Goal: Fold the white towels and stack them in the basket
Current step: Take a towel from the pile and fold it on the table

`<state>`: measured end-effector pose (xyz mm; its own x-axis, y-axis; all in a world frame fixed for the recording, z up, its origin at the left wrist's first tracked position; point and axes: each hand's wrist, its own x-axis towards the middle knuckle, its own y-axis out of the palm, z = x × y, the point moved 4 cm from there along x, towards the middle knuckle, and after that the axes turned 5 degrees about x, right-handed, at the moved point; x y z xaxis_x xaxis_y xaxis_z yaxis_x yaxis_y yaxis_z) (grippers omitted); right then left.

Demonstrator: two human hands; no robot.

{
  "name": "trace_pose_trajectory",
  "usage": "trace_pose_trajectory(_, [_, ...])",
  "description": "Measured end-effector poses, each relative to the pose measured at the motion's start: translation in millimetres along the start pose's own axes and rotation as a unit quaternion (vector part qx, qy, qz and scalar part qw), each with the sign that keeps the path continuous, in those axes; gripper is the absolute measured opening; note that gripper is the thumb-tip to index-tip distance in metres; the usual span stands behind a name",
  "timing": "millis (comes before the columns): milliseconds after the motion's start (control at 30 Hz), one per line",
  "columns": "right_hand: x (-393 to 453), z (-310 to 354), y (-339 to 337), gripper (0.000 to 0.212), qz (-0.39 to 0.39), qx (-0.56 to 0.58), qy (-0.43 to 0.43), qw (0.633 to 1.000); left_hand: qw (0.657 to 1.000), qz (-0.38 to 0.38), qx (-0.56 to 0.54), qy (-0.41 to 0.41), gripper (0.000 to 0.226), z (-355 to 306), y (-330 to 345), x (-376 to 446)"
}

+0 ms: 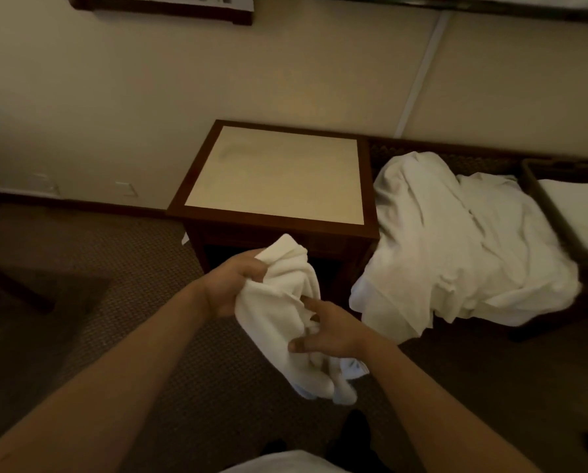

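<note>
A crumpled white towel (285, 302) hangs in front of me, below the small table's front edge. My left hand (232, 288) grips its upper left part. My right hand (330, 331) pinches the towel's folds lower on the right, index finger stretched into the cloth. A big heap of white towels (456, 247) lies on a low dark bench to the right. At the far right edge stands a dark basket (538, 186) holding a folded white towel (579, 206).
A small dark wooden table with a pale top (275, 172) stands against the beige wall, straight ahead. Patterned brown carpet (132, 274) covers the floor. Another dark piece of furniture (12, 288) juts in from the left.
</note>
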<state>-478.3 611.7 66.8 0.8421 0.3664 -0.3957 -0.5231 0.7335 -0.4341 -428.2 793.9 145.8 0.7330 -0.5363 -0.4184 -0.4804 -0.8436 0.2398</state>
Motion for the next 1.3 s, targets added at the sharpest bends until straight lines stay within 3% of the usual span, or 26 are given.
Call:
trace_pose_trajectory(100, [-1,-2,2,0.021,0.021,0.011,0.013,1.000,0.999,-0.004,-0.046,0.005,0.074,-1,-5,2])
trace_pose_trajectory(133, [-2,-1,0,0.015,0.007,0.008,0.008,1.000,0.999,-0.017,-0.045,0.004,0.072,-2,-8,2])
trace_pose_trajectory(233, [-4,-3,-12,0.032,-0.044,-0.003,0.005,0.999,0.991,-0.120,0.050,-0.012,0.060,0,-30,9])
trace_pose_trajectory(267, [-6,0,-16,0.030,-0.054,0.010,-0.002,0.998,0.973,-0.194,0.123,-0.027,0.054,2,-44,12])
trace_pose_trajectory(333, [-9,12,-21,0.023,-0.064,0.087,-0.030,0.994,0.900,-0.334,0.272,-0.073,0.056,6,-69,10])
trace_pose_trajectory(367, [-10,20,-23,0.022,-0.066,0.128,-0.049,0.988,0.869,-0.349,0.340,-0.081,0.065,9,-73,9])
trace_pose_trajectory(400, [-10,30,-24,0.021,-0.066,0.158,-0.069,0.983,0.856,-0.322,0.400,-0.060,0.075,14,-70,9])
trace_pose_trajectory(467, [-9,47,-25,0.009,-0.058,0.179,-0.102,0.977,0.871,-0.171,0.459,0.038,0.076,22,-41,11])
trace_pose_trajectory(533, [-6,54,-22,0.006,-0.038,0.181,-0.109,0.977,0.911,-0.006,0.403,0.091,0.058,27,-4,6])
trace_pose_trajectory(567, [-5,55,-21,0.009,-0.030,0.191,-0.107,0.975,0.921,0.034,0.376,0.101,0.048,28,7,4])
trace_pose_trajectory(633, [-6,51,-22,0.013,-0.026,0.217,-0.102,0.970,0.924,0.042,0.364,0.111,0.033,22,12,3])
trace_pose_trajectory(800, [-5,48,-29,0.013,-0.039,0.248,-0.086,0.964,0.908,-0.028,0.398,0.131,0.013,23,2,4])
trace_pose_trajectory(867, [-1,41,-29,0.017,-0.020,0.185,-0.056,0.981,0.902,-0.045,0.405,0.143,0.011,21,0,4])
trace_pose_trajectory(933, [1,26,-25,0.013,0.034,0.060,-0.015,0.997,0.891,-0.037,0.430,0.143,0.020,18,-4,3])
trace_pose_trajectory(1000, [-1,12,-22,0.007,0.066,0.017,0.019,0.997,0.892,-0.022,0.434,0.122,0.029,16,-8,0])
trace_pose_trajectory(1167, [-5,18,-30,0.011,0.010,0.094,-0.028,0.995,0.883,0.008,0.464,0.075,0.017,25,-12,-2])
trace_pose_trajectory(1300, [-4,44,-26,0.015,0.012,0.141,-0.072,0.987,0.869,0.046,0.488,0.064,0.019,36,9,4])
